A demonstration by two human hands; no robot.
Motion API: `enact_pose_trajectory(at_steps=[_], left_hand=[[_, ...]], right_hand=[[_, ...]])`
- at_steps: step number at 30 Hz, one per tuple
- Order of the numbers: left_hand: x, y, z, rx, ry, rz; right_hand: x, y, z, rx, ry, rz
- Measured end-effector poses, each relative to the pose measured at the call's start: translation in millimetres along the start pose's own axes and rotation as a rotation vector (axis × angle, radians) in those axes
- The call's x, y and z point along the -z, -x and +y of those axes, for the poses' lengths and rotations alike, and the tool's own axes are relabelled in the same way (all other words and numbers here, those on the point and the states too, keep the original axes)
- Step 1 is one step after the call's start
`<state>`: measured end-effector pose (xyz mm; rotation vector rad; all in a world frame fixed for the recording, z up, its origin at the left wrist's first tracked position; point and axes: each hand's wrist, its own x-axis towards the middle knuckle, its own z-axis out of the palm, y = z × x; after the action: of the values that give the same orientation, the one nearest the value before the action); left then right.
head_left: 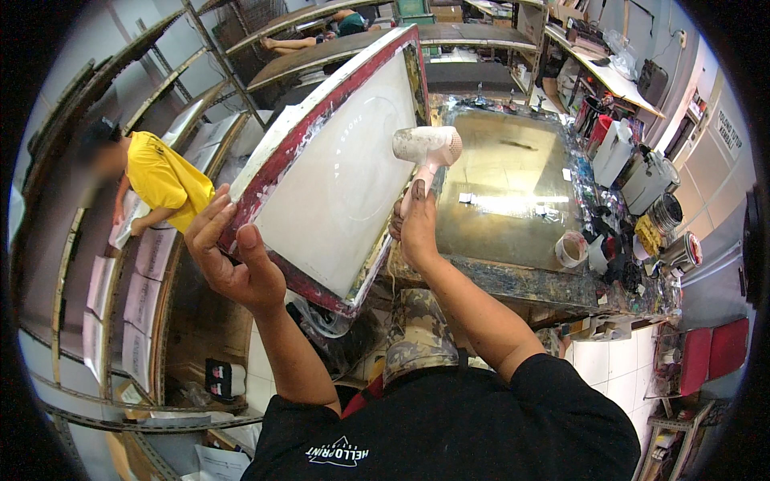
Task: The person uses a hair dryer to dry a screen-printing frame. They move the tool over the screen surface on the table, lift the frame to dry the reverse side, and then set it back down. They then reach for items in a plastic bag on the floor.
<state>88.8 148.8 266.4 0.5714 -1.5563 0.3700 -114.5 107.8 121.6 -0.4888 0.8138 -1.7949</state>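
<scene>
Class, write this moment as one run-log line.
left hand: holding framed screen, tilted | right hand: gripping hair dryer, nozzle toward screen | nearby: table, cup

Left grip (247, 276) clasping, thumb (253, 247) upright, right grip (417, 228) curled, forearms (301, 357) bare.

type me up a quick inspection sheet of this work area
Surface: worktable has a shiny panel and stained edges
Job's things: framed screen, tilted; pale hair dryer in front of it
Clutter: cup and cans at the table's right side
Hands: left hand holds the frame, right hand the dryer's handle
Cables: no dryer cord seen
Surroundings: co-worker in yellow at left, shelves behind
</scene>
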Motion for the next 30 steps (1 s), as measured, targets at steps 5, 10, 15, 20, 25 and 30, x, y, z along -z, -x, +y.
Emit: enact_pose_trajectory(at_steps=[5,10,15,20,25,30], left_hand=[[-0.1,-0.4,0.5,-0.007,-0.009,-0.010],[0.3,0.6,-1.5,-0.001,0.015,-0.007],[-1.3,1.6,-2.3,0.007,0.035,0.000],[-1.4,2.0,-3.6,0.020,0.061,0.011],[-2.4,2.4,-1.9,0.032,0.061,0.006],[-1.7,0.2,-0.5,0.013,0.048,0.005]], right_hand=[[-0.6,2.2,-2.0,0.005,0.005,-0.029],[-3.1,4.4,-4.7,0.016,0.016,-0.045],[-4.2,4.3,-4.3,0.010,0.009,-0.042],[-7.0,4.9,-3.8,0.022,0.004,-0.030],[-7.3,4.6,-5.0,0.036,0.004,-0.046],[-11.2,4.6,-8.6,0.031,-0.009,-0.058]])
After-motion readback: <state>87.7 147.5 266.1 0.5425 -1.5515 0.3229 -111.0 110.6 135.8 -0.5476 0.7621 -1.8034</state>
